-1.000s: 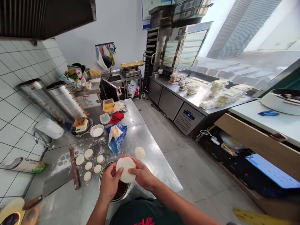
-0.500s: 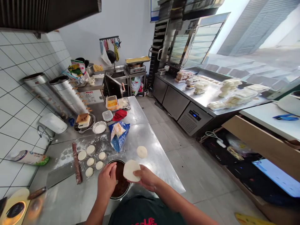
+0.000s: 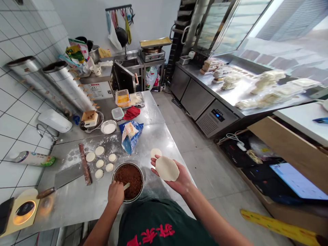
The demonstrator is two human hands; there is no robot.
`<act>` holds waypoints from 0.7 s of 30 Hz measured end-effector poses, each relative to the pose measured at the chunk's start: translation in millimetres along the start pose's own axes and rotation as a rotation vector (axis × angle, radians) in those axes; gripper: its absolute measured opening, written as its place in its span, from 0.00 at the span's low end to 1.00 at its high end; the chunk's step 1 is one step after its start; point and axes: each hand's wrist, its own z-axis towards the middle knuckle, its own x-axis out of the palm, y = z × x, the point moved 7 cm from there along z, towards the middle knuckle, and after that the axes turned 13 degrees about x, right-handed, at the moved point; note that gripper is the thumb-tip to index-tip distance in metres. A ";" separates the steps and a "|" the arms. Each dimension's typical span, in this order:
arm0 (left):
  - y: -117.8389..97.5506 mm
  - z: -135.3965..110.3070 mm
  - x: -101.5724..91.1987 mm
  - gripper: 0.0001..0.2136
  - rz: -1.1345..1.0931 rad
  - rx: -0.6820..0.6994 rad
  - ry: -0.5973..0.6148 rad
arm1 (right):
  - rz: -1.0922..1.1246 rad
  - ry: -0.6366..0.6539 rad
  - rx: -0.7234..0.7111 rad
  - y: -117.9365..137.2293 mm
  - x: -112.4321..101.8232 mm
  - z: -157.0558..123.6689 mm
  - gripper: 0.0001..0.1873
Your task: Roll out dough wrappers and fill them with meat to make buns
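My left hand [image 3: 115, 194] is closed round a pale flat stick [image 3: 126, 186] at the near left rim of a metal bowl [image 3: 141, 190]. Crumbly brown filling [image 3: 130, 177] fills much of the bowl; only a short end of the stick shows against it. Palm up, my right hand [image 3: 180, 181] holds a thin round dough wrapper [image 3: 167, 168], which lies over the palm and fingers. Just behind those fingertips, another dough round [image 3: 155, 152] rests on the steel table. Several smaller dough discs [image 3: 99, 164] sit left of the bowl.
A rolling pin [image 3: 84, 164] and a broad-bladed knife [image 3: 68, 176] lie on the left of the steel table [image 3: 156, 131]. Behind the bowl stands an open blue bag [image 3: 131, 136], near a dish of white powder [image 3: 109, 127] and a red cloth [image 3: 132, 113].
My right hand has moved right with the wrapper and turned palm up. My left hand has come down to the bowl's near left rim, gripping the stick. The view has tilted down.
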 end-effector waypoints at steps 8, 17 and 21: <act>4.5 3.0 18.9 0.18 -0.011 0.035 0.025 | 0.088 -0.032 0.224 -45.6 -32.1 31.8 0.18; 46.0 7.8 -25.5 0.19 0.180 0.000 -0.030 | 0.222 0.043 0.442 -122.5 -52.5 61.5 0.27; 46.9 26.7 -33.3 0.18 0.236 0.061 -0.014 | 0.171 -0.017 0.496 -161.3 -78.1 88.0 0.23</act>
